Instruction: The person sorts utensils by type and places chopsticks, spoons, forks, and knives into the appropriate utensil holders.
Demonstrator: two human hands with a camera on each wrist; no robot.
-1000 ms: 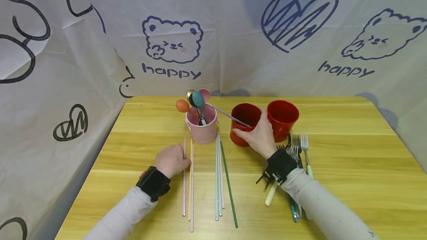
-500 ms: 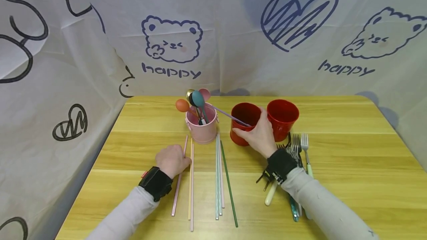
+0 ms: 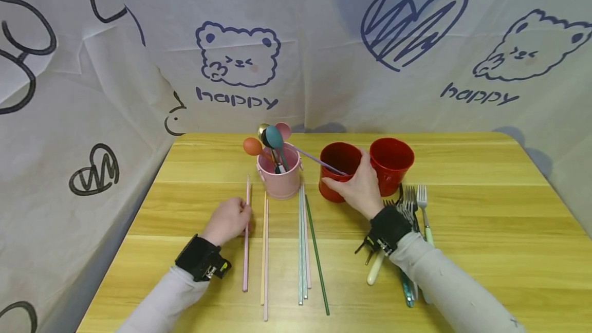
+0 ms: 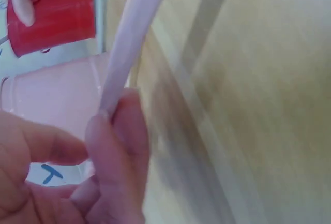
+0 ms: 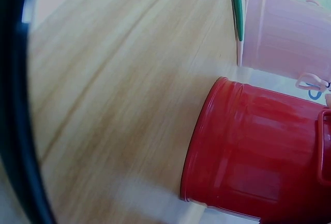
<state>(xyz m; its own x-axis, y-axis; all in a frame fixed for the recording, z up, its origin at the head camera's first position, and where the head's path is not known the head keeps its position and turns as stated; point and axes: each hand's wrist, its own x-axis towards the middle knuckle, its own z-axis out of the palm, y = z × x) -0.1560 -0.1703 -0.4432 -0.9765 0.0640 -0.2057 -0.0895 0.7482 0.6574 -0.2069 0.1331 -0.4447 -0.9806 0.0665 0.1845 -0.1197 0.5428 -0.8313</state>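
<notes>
Between thumb and fingers, my left hand (image 3: 228, 220) pinches a pink chopstick (image 3: 246, 266) that points away from me, left of the pink bucket (image 3: 282, 185). The left wrist view shows the pinched chopstick (image 4: 132, 43) close up. My right hand (image 3: 361, 189) holds the left of two red buckets (image 3: 329, 191) by its rim, thumb toward the front. Inside that bucket leans a purple chopstick (image 3: 319, 161), its other end sticking out toward the pink bucket. The right wrist view has the red bucket (image 5: 258, 151) upright on the table; the hand is mostly out of frame there.
Several spoons (image 3: 275, 137) stand in the pink bucket. A yellow chopstick (image 3: 264, 261) lies among other chopsticks, with a green chopstick (image 3: 317, 256) rightmost. The second red bucket (image 3: 393, 168) is at the right. Several forks (image 3: 422, 199) lie beside and under the right forearm.
My left hand has turned at the wrist and shifted slightly left with the pink chopstick, which tilted and then slid away from me. My right hand stays on the red bucket.
</notes>
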